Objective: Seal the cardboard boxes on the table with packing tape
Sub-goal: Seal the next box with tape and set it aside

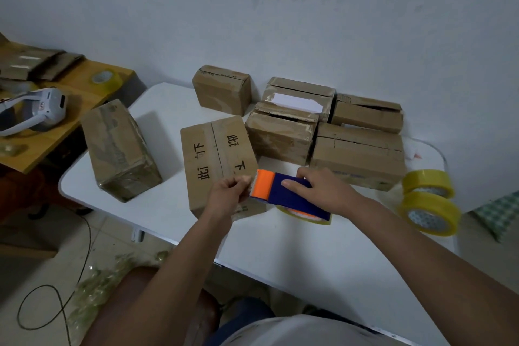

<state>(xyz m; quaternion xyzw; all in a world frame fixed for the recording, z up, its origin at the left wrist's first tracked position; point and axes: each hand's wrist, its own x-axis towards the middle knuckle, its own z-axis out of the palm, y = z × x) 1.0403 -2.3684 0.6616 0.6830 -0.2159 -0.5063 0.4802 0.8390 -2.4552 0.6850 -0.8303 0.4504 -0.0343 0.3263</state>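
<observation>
Over a white surface crowded with boxes, the right hand is gripping a dispenser while left fingers are pinching its tape end above the printed box.

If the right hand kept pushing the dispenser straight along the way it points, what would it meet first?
The right hand grips the tape dispenser, which points left toward the left hand. It would probably meet those fingers pinching at its orange end first, then the printed box behind, though depth is unclear.

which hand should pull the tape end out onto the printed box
Left: the left hand already pinches at the orange mouth of the tape dispenser, over the printed box. The right hand grips the dispenser body.
</observation>
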